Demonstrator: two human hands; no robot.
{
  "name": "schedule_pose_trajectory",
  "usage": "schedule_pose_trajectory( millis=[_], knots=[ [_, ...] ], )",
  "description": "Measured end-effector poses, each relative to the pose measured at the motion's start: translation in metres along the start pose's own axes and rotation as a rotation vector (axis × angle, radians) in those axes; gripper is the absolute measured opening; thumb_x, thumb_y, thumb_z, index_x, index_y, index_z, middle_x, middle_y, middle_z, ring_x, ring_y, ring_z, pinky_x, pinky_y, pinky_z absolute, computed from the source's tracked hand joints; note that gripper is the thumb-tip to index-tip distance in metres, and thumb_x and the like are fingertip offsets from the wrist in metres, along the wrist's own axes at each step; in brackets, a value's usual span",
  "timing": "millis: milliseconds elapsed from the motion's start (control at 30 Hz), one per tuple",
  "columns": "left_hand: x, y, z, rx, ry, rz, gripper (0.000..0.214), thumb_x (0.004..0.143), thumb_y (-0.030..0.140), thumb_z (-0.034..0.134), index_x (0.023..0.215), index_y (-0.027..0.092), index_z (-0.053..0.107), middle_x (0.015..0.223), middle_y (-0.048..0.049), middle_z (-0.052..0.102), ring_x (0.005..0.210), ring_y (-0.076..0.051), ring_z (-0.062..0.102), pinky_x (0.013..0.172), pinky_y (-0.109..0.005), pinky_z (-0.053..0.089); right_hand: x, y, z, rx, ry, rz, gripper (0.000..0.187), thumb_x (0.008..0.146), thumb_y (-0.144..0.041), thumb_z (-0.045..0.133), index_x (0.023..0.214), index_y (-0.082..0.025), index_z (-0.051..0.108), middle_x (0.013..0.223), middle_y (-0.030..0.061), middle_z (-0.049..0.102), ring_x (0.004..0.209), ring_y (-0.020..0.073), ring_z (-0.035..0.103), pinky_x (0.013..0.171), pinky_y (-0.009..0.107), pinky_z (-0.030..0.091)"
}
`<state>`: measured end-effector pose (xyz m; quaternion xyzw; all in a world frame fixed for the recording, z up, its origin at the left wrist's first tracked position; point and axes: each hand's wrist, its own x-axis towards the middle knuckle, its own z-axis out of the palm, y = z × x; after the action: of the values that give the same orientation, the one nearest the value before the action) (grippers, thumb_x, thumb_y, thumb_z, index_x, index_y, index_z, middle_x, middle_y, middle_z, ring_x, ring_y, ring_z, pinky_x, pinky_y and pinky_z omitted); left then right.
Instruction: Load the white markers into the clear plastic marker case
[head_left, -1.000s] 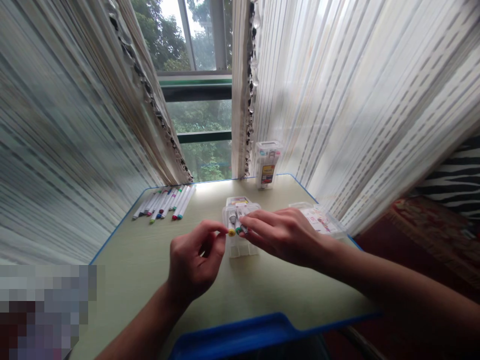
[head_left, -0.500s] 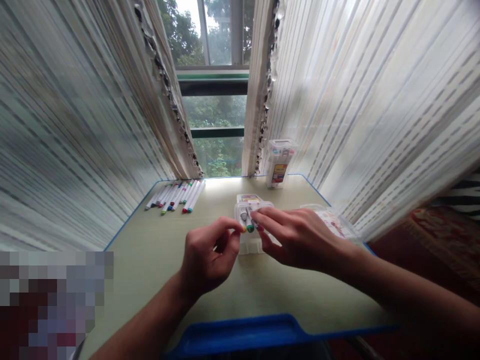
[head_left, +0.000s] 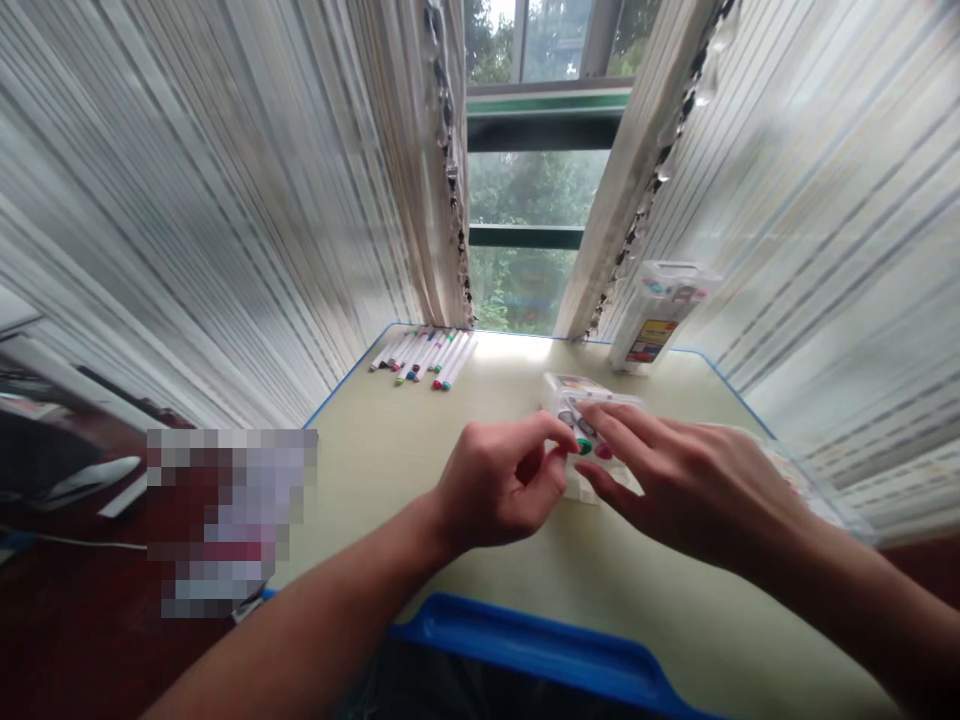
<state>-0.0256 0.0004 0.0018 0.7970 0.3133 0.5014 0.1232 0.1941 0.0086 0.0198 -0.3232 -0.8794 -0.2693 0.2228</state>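
Observation:
A clear plastic box point(head_left: 556, 388) lies on the table with white markers in it, their coloured ends facing me. A green-ended marker point(head_left: 584, 447) and a magenta-ended marker point(head_left: 603, 452) show between my hands. My left hand point(head_left: 510, 485) pinches thumb and forefinger at the left of the green end, closed on a marker mostly hidden by the fingertips. Over the box reaches my right hand point(head_left: 675, 480), fingers stretched onto the markers and thumb held apart below them. Its fingers hide part of the box.
Loose white markers point(head_left: 424, 355) lie in a group at the far left of the table point(head_left: 360, 470). A clear marker case point(head_left: 656, 325) stands upright at the back right. Beyond my right hand lies a clear lid point(head_left: 810, 485). A blurred patch point(head_left: 232, 520) covers something at left.
The view has turned left, so the table and hands appear farther right. The yellow marker end by my left fingertips no longer shows. Both hands remain at the box.

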Motion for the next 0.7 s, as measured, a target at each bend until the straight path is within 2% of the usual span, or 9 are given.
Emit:
schedule_pose_trajectory(
  millis=[333,533,700],
  knots=[
    [0.001,0.000,-0.003,0.009,0.001,0.015,0.014,0.089,0.008,0.059,0.087,0.016,0.070,0.052,0.0099,0.044,0.043,-0.006,0.039,0.047,-0.018,0.033,0.000,-0.003,-0.003,0.033,0.045,0.023,0.036,0.103,-0.036,0.058,0.118,-0.007,0.074,0.116,0.0191,0.083,0.063,0.0276,0.079,0.048,0.039,0.055],
    [0.002,0.000,-0.006,0.027,0.000,0.033,0.013,0.090,0.008,0.060,0.088,0.016,0.070,0.052,0.0093,0.048,0.042,-0.005,0.040,0.046,-0.016,0.035,-0.010,-0.003,-0.018,0.056,0.303,-0.056,0.027,0.095,-0.019,0.070,0.120,-0.011,0.074,0.105,0.0176,0.085,0.079,0.0278,0.082,0.063,0.036,0.063],
    [0.002,0.000,-0.007,0.079,0.002,0.044,0.013,0.092,0.012,0.059,0.086,0.016,0.070,0.051,0.0100,0.044,0.041,-0.006,0.038,0.044,-0.016,0.035,-0.016,-0.010,-0.020,0.245,0.388,-0.153,0.014,0.087,-0.011,0.070,0.100,-0.017,0.074,0.085,0.0108,0.084,0.062,0.0202,0.076,0.052,0.034,0.056]
  ],
)
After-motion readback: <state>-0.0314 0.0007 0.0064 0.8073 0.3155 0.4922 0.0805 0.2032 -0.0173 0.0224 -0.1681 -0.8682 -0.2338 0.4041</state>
